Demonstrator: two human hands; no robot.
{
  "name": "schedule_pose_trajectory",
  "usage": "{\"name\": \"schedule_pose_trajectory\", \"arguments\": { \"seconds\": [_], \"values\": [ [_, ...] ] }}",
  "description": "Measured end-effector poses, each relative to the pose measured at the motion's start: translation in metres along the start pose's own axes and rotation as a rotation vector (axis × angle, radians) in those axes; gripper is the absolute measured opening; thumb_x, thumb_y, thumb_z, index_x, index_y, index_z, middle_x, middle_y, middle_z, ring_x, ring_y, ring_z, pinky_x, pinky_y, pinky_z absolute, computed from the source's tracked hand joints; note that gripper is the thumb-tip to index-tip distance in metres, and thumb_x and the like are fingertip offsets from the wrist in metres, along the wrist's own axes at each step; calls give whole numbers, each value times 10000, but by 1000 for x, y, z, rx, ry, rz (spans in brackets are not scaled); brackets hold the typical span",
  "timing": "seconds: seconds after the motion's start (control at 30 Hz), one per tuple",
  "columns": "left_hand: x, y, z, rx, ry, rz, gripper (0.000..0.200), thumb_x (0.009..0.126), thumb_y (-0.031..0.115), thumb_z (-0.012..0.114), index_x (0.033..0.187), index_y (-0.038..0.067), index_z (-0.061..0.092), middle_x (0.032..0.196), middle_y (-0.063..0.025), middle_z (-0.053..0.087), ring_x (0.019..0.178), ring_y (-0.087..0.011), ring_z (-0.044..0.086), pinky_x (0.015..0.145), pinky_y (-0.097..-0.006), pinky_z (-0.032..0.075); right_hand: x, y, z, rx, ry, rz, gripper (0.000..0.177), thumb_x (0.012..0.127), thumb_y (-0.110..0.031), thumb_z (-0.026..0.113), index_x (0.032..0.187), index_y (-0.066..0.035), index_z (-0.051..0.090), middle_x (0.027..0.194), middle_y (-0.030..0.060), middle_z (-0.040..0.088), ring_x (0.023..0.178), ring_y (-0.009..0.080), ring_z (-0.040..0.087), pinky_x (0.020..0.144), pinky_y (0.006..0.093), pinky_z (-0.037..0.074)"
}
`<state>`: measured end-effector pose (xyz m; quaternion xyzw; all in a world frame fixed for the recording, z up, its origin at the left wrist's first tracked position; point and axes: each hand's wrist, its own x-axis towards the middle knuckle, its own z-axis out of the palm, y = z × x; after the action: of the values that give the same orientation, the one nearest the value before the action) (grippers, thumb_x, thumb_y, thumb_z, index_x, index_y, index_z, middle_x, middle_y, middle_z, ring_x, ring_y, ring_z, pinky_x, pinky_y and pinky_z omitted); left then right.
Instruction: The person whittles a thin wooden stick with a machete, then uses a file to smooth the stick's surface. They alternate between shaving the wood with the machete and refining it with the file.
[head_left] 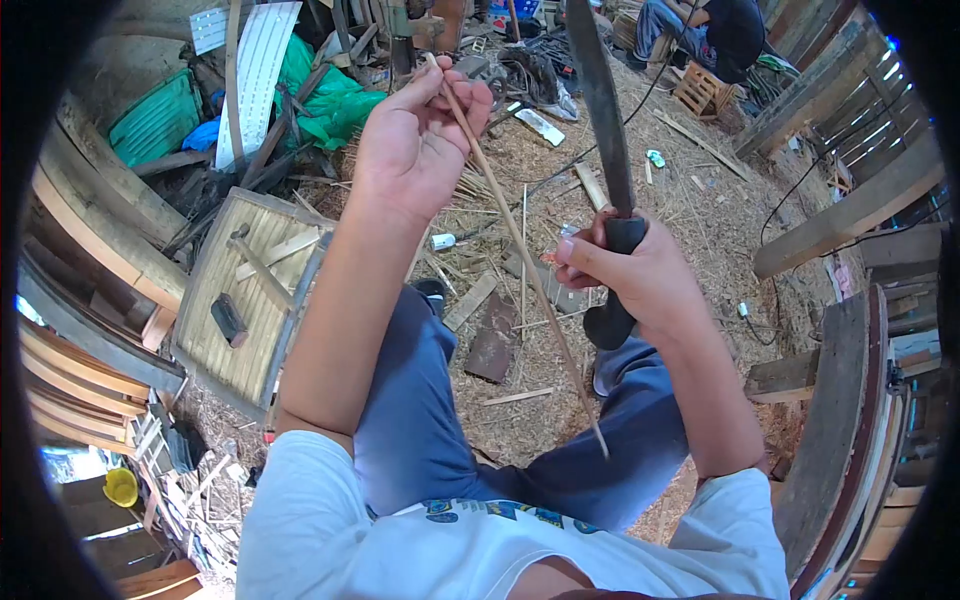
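My left hand [415, 140], raised at the upper middle, pinches the upper end of a long thin wooden stick [525, 255]. The stick slants down to the right across the view, its lower end over my lap. In my right hand [640, 260] is the black handle of a large machete [606, 110], its dark blade pointing up. The fingers wrap round the handle, whose curved butt shows below the hand. Blade and stick are apart.
A low wooden table [215, 345] at the left bears a hammer [262, 268] and a dark block [229, 320]. Wood pieces and shavings litter the ground. Another person [722, 35] sits at the top right near a wooden crate [703, 92]. A plank bench [825, 430] stands right.
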<state>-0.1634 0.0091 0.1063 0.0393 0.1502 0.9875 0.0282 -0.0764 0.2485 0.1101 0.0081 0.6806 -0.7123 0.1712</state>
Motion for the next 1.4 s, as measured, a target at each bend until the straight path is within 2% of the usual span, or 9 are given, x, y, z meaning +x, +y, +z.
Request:
{"name": "schedule_pose_trajectory", "arguments": {
  "seconds": [0.2, 0.4, 0.5, 0.8, 0.9, 1.0, 1.1, 1.3, 1.4],
  "values": [
    [-10, -6, 13, 51, -5, 33, 162, 1003, -4, 611, 1117, -99, 545, 995, -158, 564, 922, -238, 622, 1083, -474, 544, -4, 9, 13, 32, -9, 0, 290, 850, -54, 820, 954, -17, 552, 845, 62, 677, 780, 156, 716, 698, 284, 597],
    [2, -3, 0, -22, -61, -13, 156, 999, -25, 604, 1120, -110, 554, 985, -155, 566, 916, -236, 628, 1127, -490, 519, -9, 17, 28, 91, -34, -10, 284, 845, -30, 811, 970, -13, 556, 873, 76, 709, 753, 135, 702, 668, 261, 566],
    [-1, -3, 5, -57, -19, 4, 160, 997, -30, 605, 1123, -113, 552, 982, -156, 565, 922, -242, 629, 1130, -492, 516, -9, 25, 35, 93, -39, -70, 270, 844, -42, 815, 973, 0, 581, 853, 71, 711, 726, 118, 684, 656, 259, 548],
    [-9, 2, 9, -101, -65, -44, 148, 997, -32, 603, 1112, -109, 551, 981, -149, 578, 955, -252, 631, 1153, -496, 493, -9, 22, 36, 40, -122, 8, 185, 824, -61, 818, 935, 15, 689, 827, 48, 707, 679, 112, 650, 647, 255, 528],
    [-9, 1, 14, -104, -25, -54, 86, 993, -33, 607, 1048, -99, 597, 912, -134, 600, 854, -210, 629, 1138, -511, 502, -10, 22, 35, 59, -163, -29, 198, 817, -40, 815, 924, 14, 657, 822, 54, 705, 689, 116, 658, 656, 262, 537],
    [-12, -2, 18, -58, -46, -63, 93, 1001, -13, 607, 1031, -101, 600, 894, -135, 606, 861, -210, 636, 1140, -498, 504, -15, 20, 37, 88, -132, -75, 223, 807, -19, 810, 900, 5, 609, 832, 63, 708, 704, 123, 668, 669, 270, 551],
    [-6, -1, 7, -14, -174, -131, 140, 1005, 10, 618, 1090, -93, 577, 973, -132, 615, 937, -227, 642, 1114, -469, 527, -17, 21, 35, 98, -93, -74, 251, 799, -7, 807, 881, -8, 570, 845, 74, 712, 716, 129, 676, 677, 277, 563],
    [-7, -8, 10, 216, -53, -47, 125, 1001, 74, 656, 1056, -35, 627, 953, -90, 651, 892, -183, 654, 1045, -434, 574, -17, 20, 27, 102, -91, -21, 230, 810, -26, 802, 878, -18, 582, 869, 87, 723, 723, 127, 682, 678, 273, 564],
    [-8, -10, 13, 348, -47, 0, 182, 1021, 184, 652, 1089, 15, 639, 959, -56, 666, 908, -175, 653, 1015, -423, 571, -18, 19, 21, 92, -73, -34, 219, 817, -31, 797, 869, -23, 584, 872, 92, 726, 731, 130, 686, 686, 271, 566]
  ]
}}
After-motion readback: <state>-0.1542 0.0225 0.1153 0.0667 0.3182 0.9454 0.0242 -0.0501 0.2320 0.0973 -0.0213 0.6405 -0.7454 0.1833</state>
